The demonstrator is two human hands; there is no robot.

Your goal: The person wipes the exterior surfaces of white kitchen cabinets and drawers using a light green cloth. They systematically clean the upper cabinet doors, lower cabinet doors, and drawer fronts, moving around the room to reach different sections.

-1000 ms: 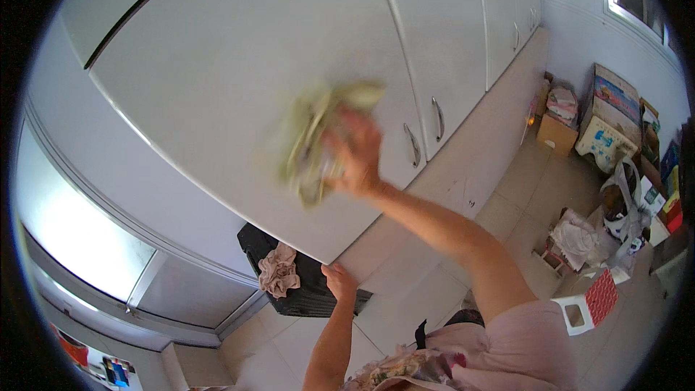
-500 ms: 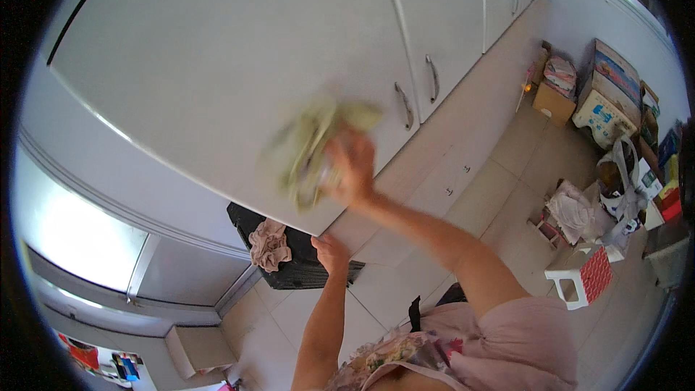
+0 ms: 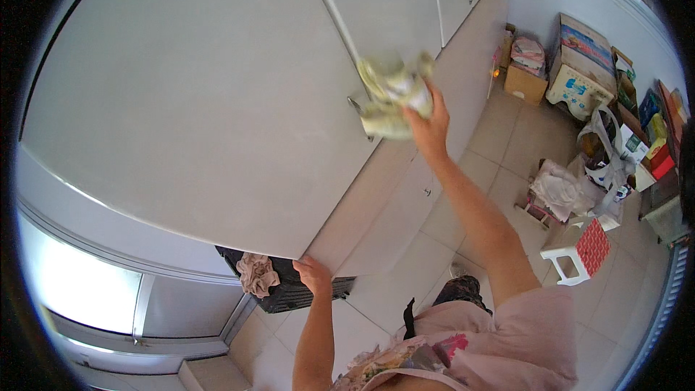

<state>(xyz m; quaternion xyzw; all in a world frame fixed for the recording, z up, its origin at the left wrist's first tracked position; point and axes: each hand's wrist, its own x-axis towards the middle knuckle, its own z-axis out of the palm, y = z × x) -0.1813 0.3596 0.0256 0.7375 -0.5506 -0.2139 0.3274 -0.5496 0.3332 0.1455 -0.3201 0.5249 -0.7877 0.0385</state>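
Note:
My right hand [image 3: 432, 129] is closed on a crumpled yellow-green cloth [image 3: 391, 119], partly blurred by motion. It holds the cloth over the metal handle [image 3: 355, 106] of a large white cabinet door [image 3: 195, 116], and against the gap beside the neighbouring door [image 3: 384, 7]. The cloth hides part of the handle. My left hand [image 3: 314, 276] grips the lower corner of the large door, its fingers at the edge and partly hidden.
Behind the door's lower edge stands a black suitcase-like case [image 3: 293, 298] with a crumpled beige cloth [image 3: 257, 275] on it. At right are a red-and-white step stool [image 3: 575, 250], a low stool with white cloth [image 3: 556, 188], plastic bags [image 3: 604, 145] and boxes [image 3: 526, 84].
My right hand has moved the cloth up and right, from the door's surface to its handle. My left hand stays at the door's corner. The view has shifted.

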